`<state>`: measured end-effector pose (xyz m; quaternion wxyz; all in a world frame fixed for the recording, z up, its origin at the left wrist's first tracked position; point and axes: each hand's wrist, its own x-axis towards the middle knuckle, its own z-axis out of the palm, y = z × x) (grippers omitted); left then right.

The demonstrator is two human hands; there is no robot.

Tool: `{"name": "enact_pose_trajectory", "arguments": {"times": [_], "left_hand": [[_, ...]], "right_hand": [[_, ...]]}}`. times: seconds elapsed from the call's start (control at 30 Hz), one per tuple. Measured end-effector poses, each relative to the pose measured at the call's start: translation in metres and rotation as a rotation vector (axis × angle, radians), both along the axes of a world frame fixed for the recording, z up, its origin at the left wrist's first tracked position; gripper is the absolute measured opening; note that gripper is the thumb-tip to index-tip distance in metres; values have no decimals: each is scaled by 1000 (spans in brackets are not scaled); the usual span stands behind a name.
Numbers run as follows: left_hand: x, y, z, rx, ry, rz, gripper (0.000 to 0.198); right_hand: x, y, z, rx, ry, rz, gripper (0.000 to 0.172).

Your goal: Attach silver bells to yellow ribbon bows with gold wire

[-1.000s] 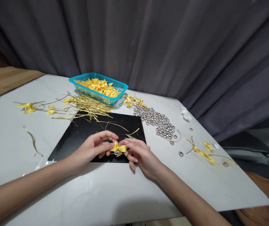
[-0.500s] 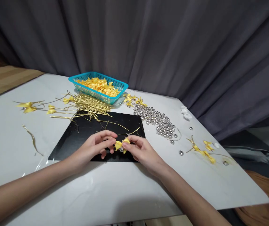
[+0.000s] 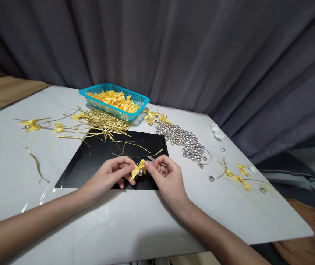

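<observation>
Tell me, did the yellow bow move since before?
Yes, slightly: the yellow bow tipped up and shifted a little away from the near edge of the black mat.

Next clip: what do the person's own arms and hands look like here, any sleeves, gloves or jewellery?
Two bare hands, no gloves. The left hand and right hand show no rings, and neither wrist carries a watch or bracelet. The left forearm and right forearm are uncovered to the frame edge, with no sleeve in view. Nails are too small to judge.

Left hand [image 3: 112, 175] and right hand [image 3: 166, 176] pinch a yellow bow [image 3: 138, 169] above the black mat [image 3: 91, 162].
</observation>
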<state>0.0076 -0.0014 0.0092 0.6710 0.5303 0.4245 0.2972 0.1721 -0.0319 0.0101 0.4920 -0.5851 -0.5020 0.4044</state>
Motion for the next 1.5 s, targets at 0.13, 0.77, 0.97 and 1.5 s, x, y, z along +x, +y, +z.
{"name": "enact_pose_trajectory", "arguments": {"times": [0.13, 0.77, 0.97, 1.5], "left_hand": [[2, -2, -2, 32, 14, 48, 23], [2, -3, 2, 76, 93, -3, 29], [1, 0, 1, 14, 52, -51, 30], [0, 1, 4, -47, -13, 85, 19]], "right_hand": [[-13, -6, -3, -140, 31, 91, 35], [7, -1, -3, -33, -270, 351, 19], [8, 4, -2, -181, 40, 263, 30], [6, 4, -9, -263, 298, 261, 26]]}}
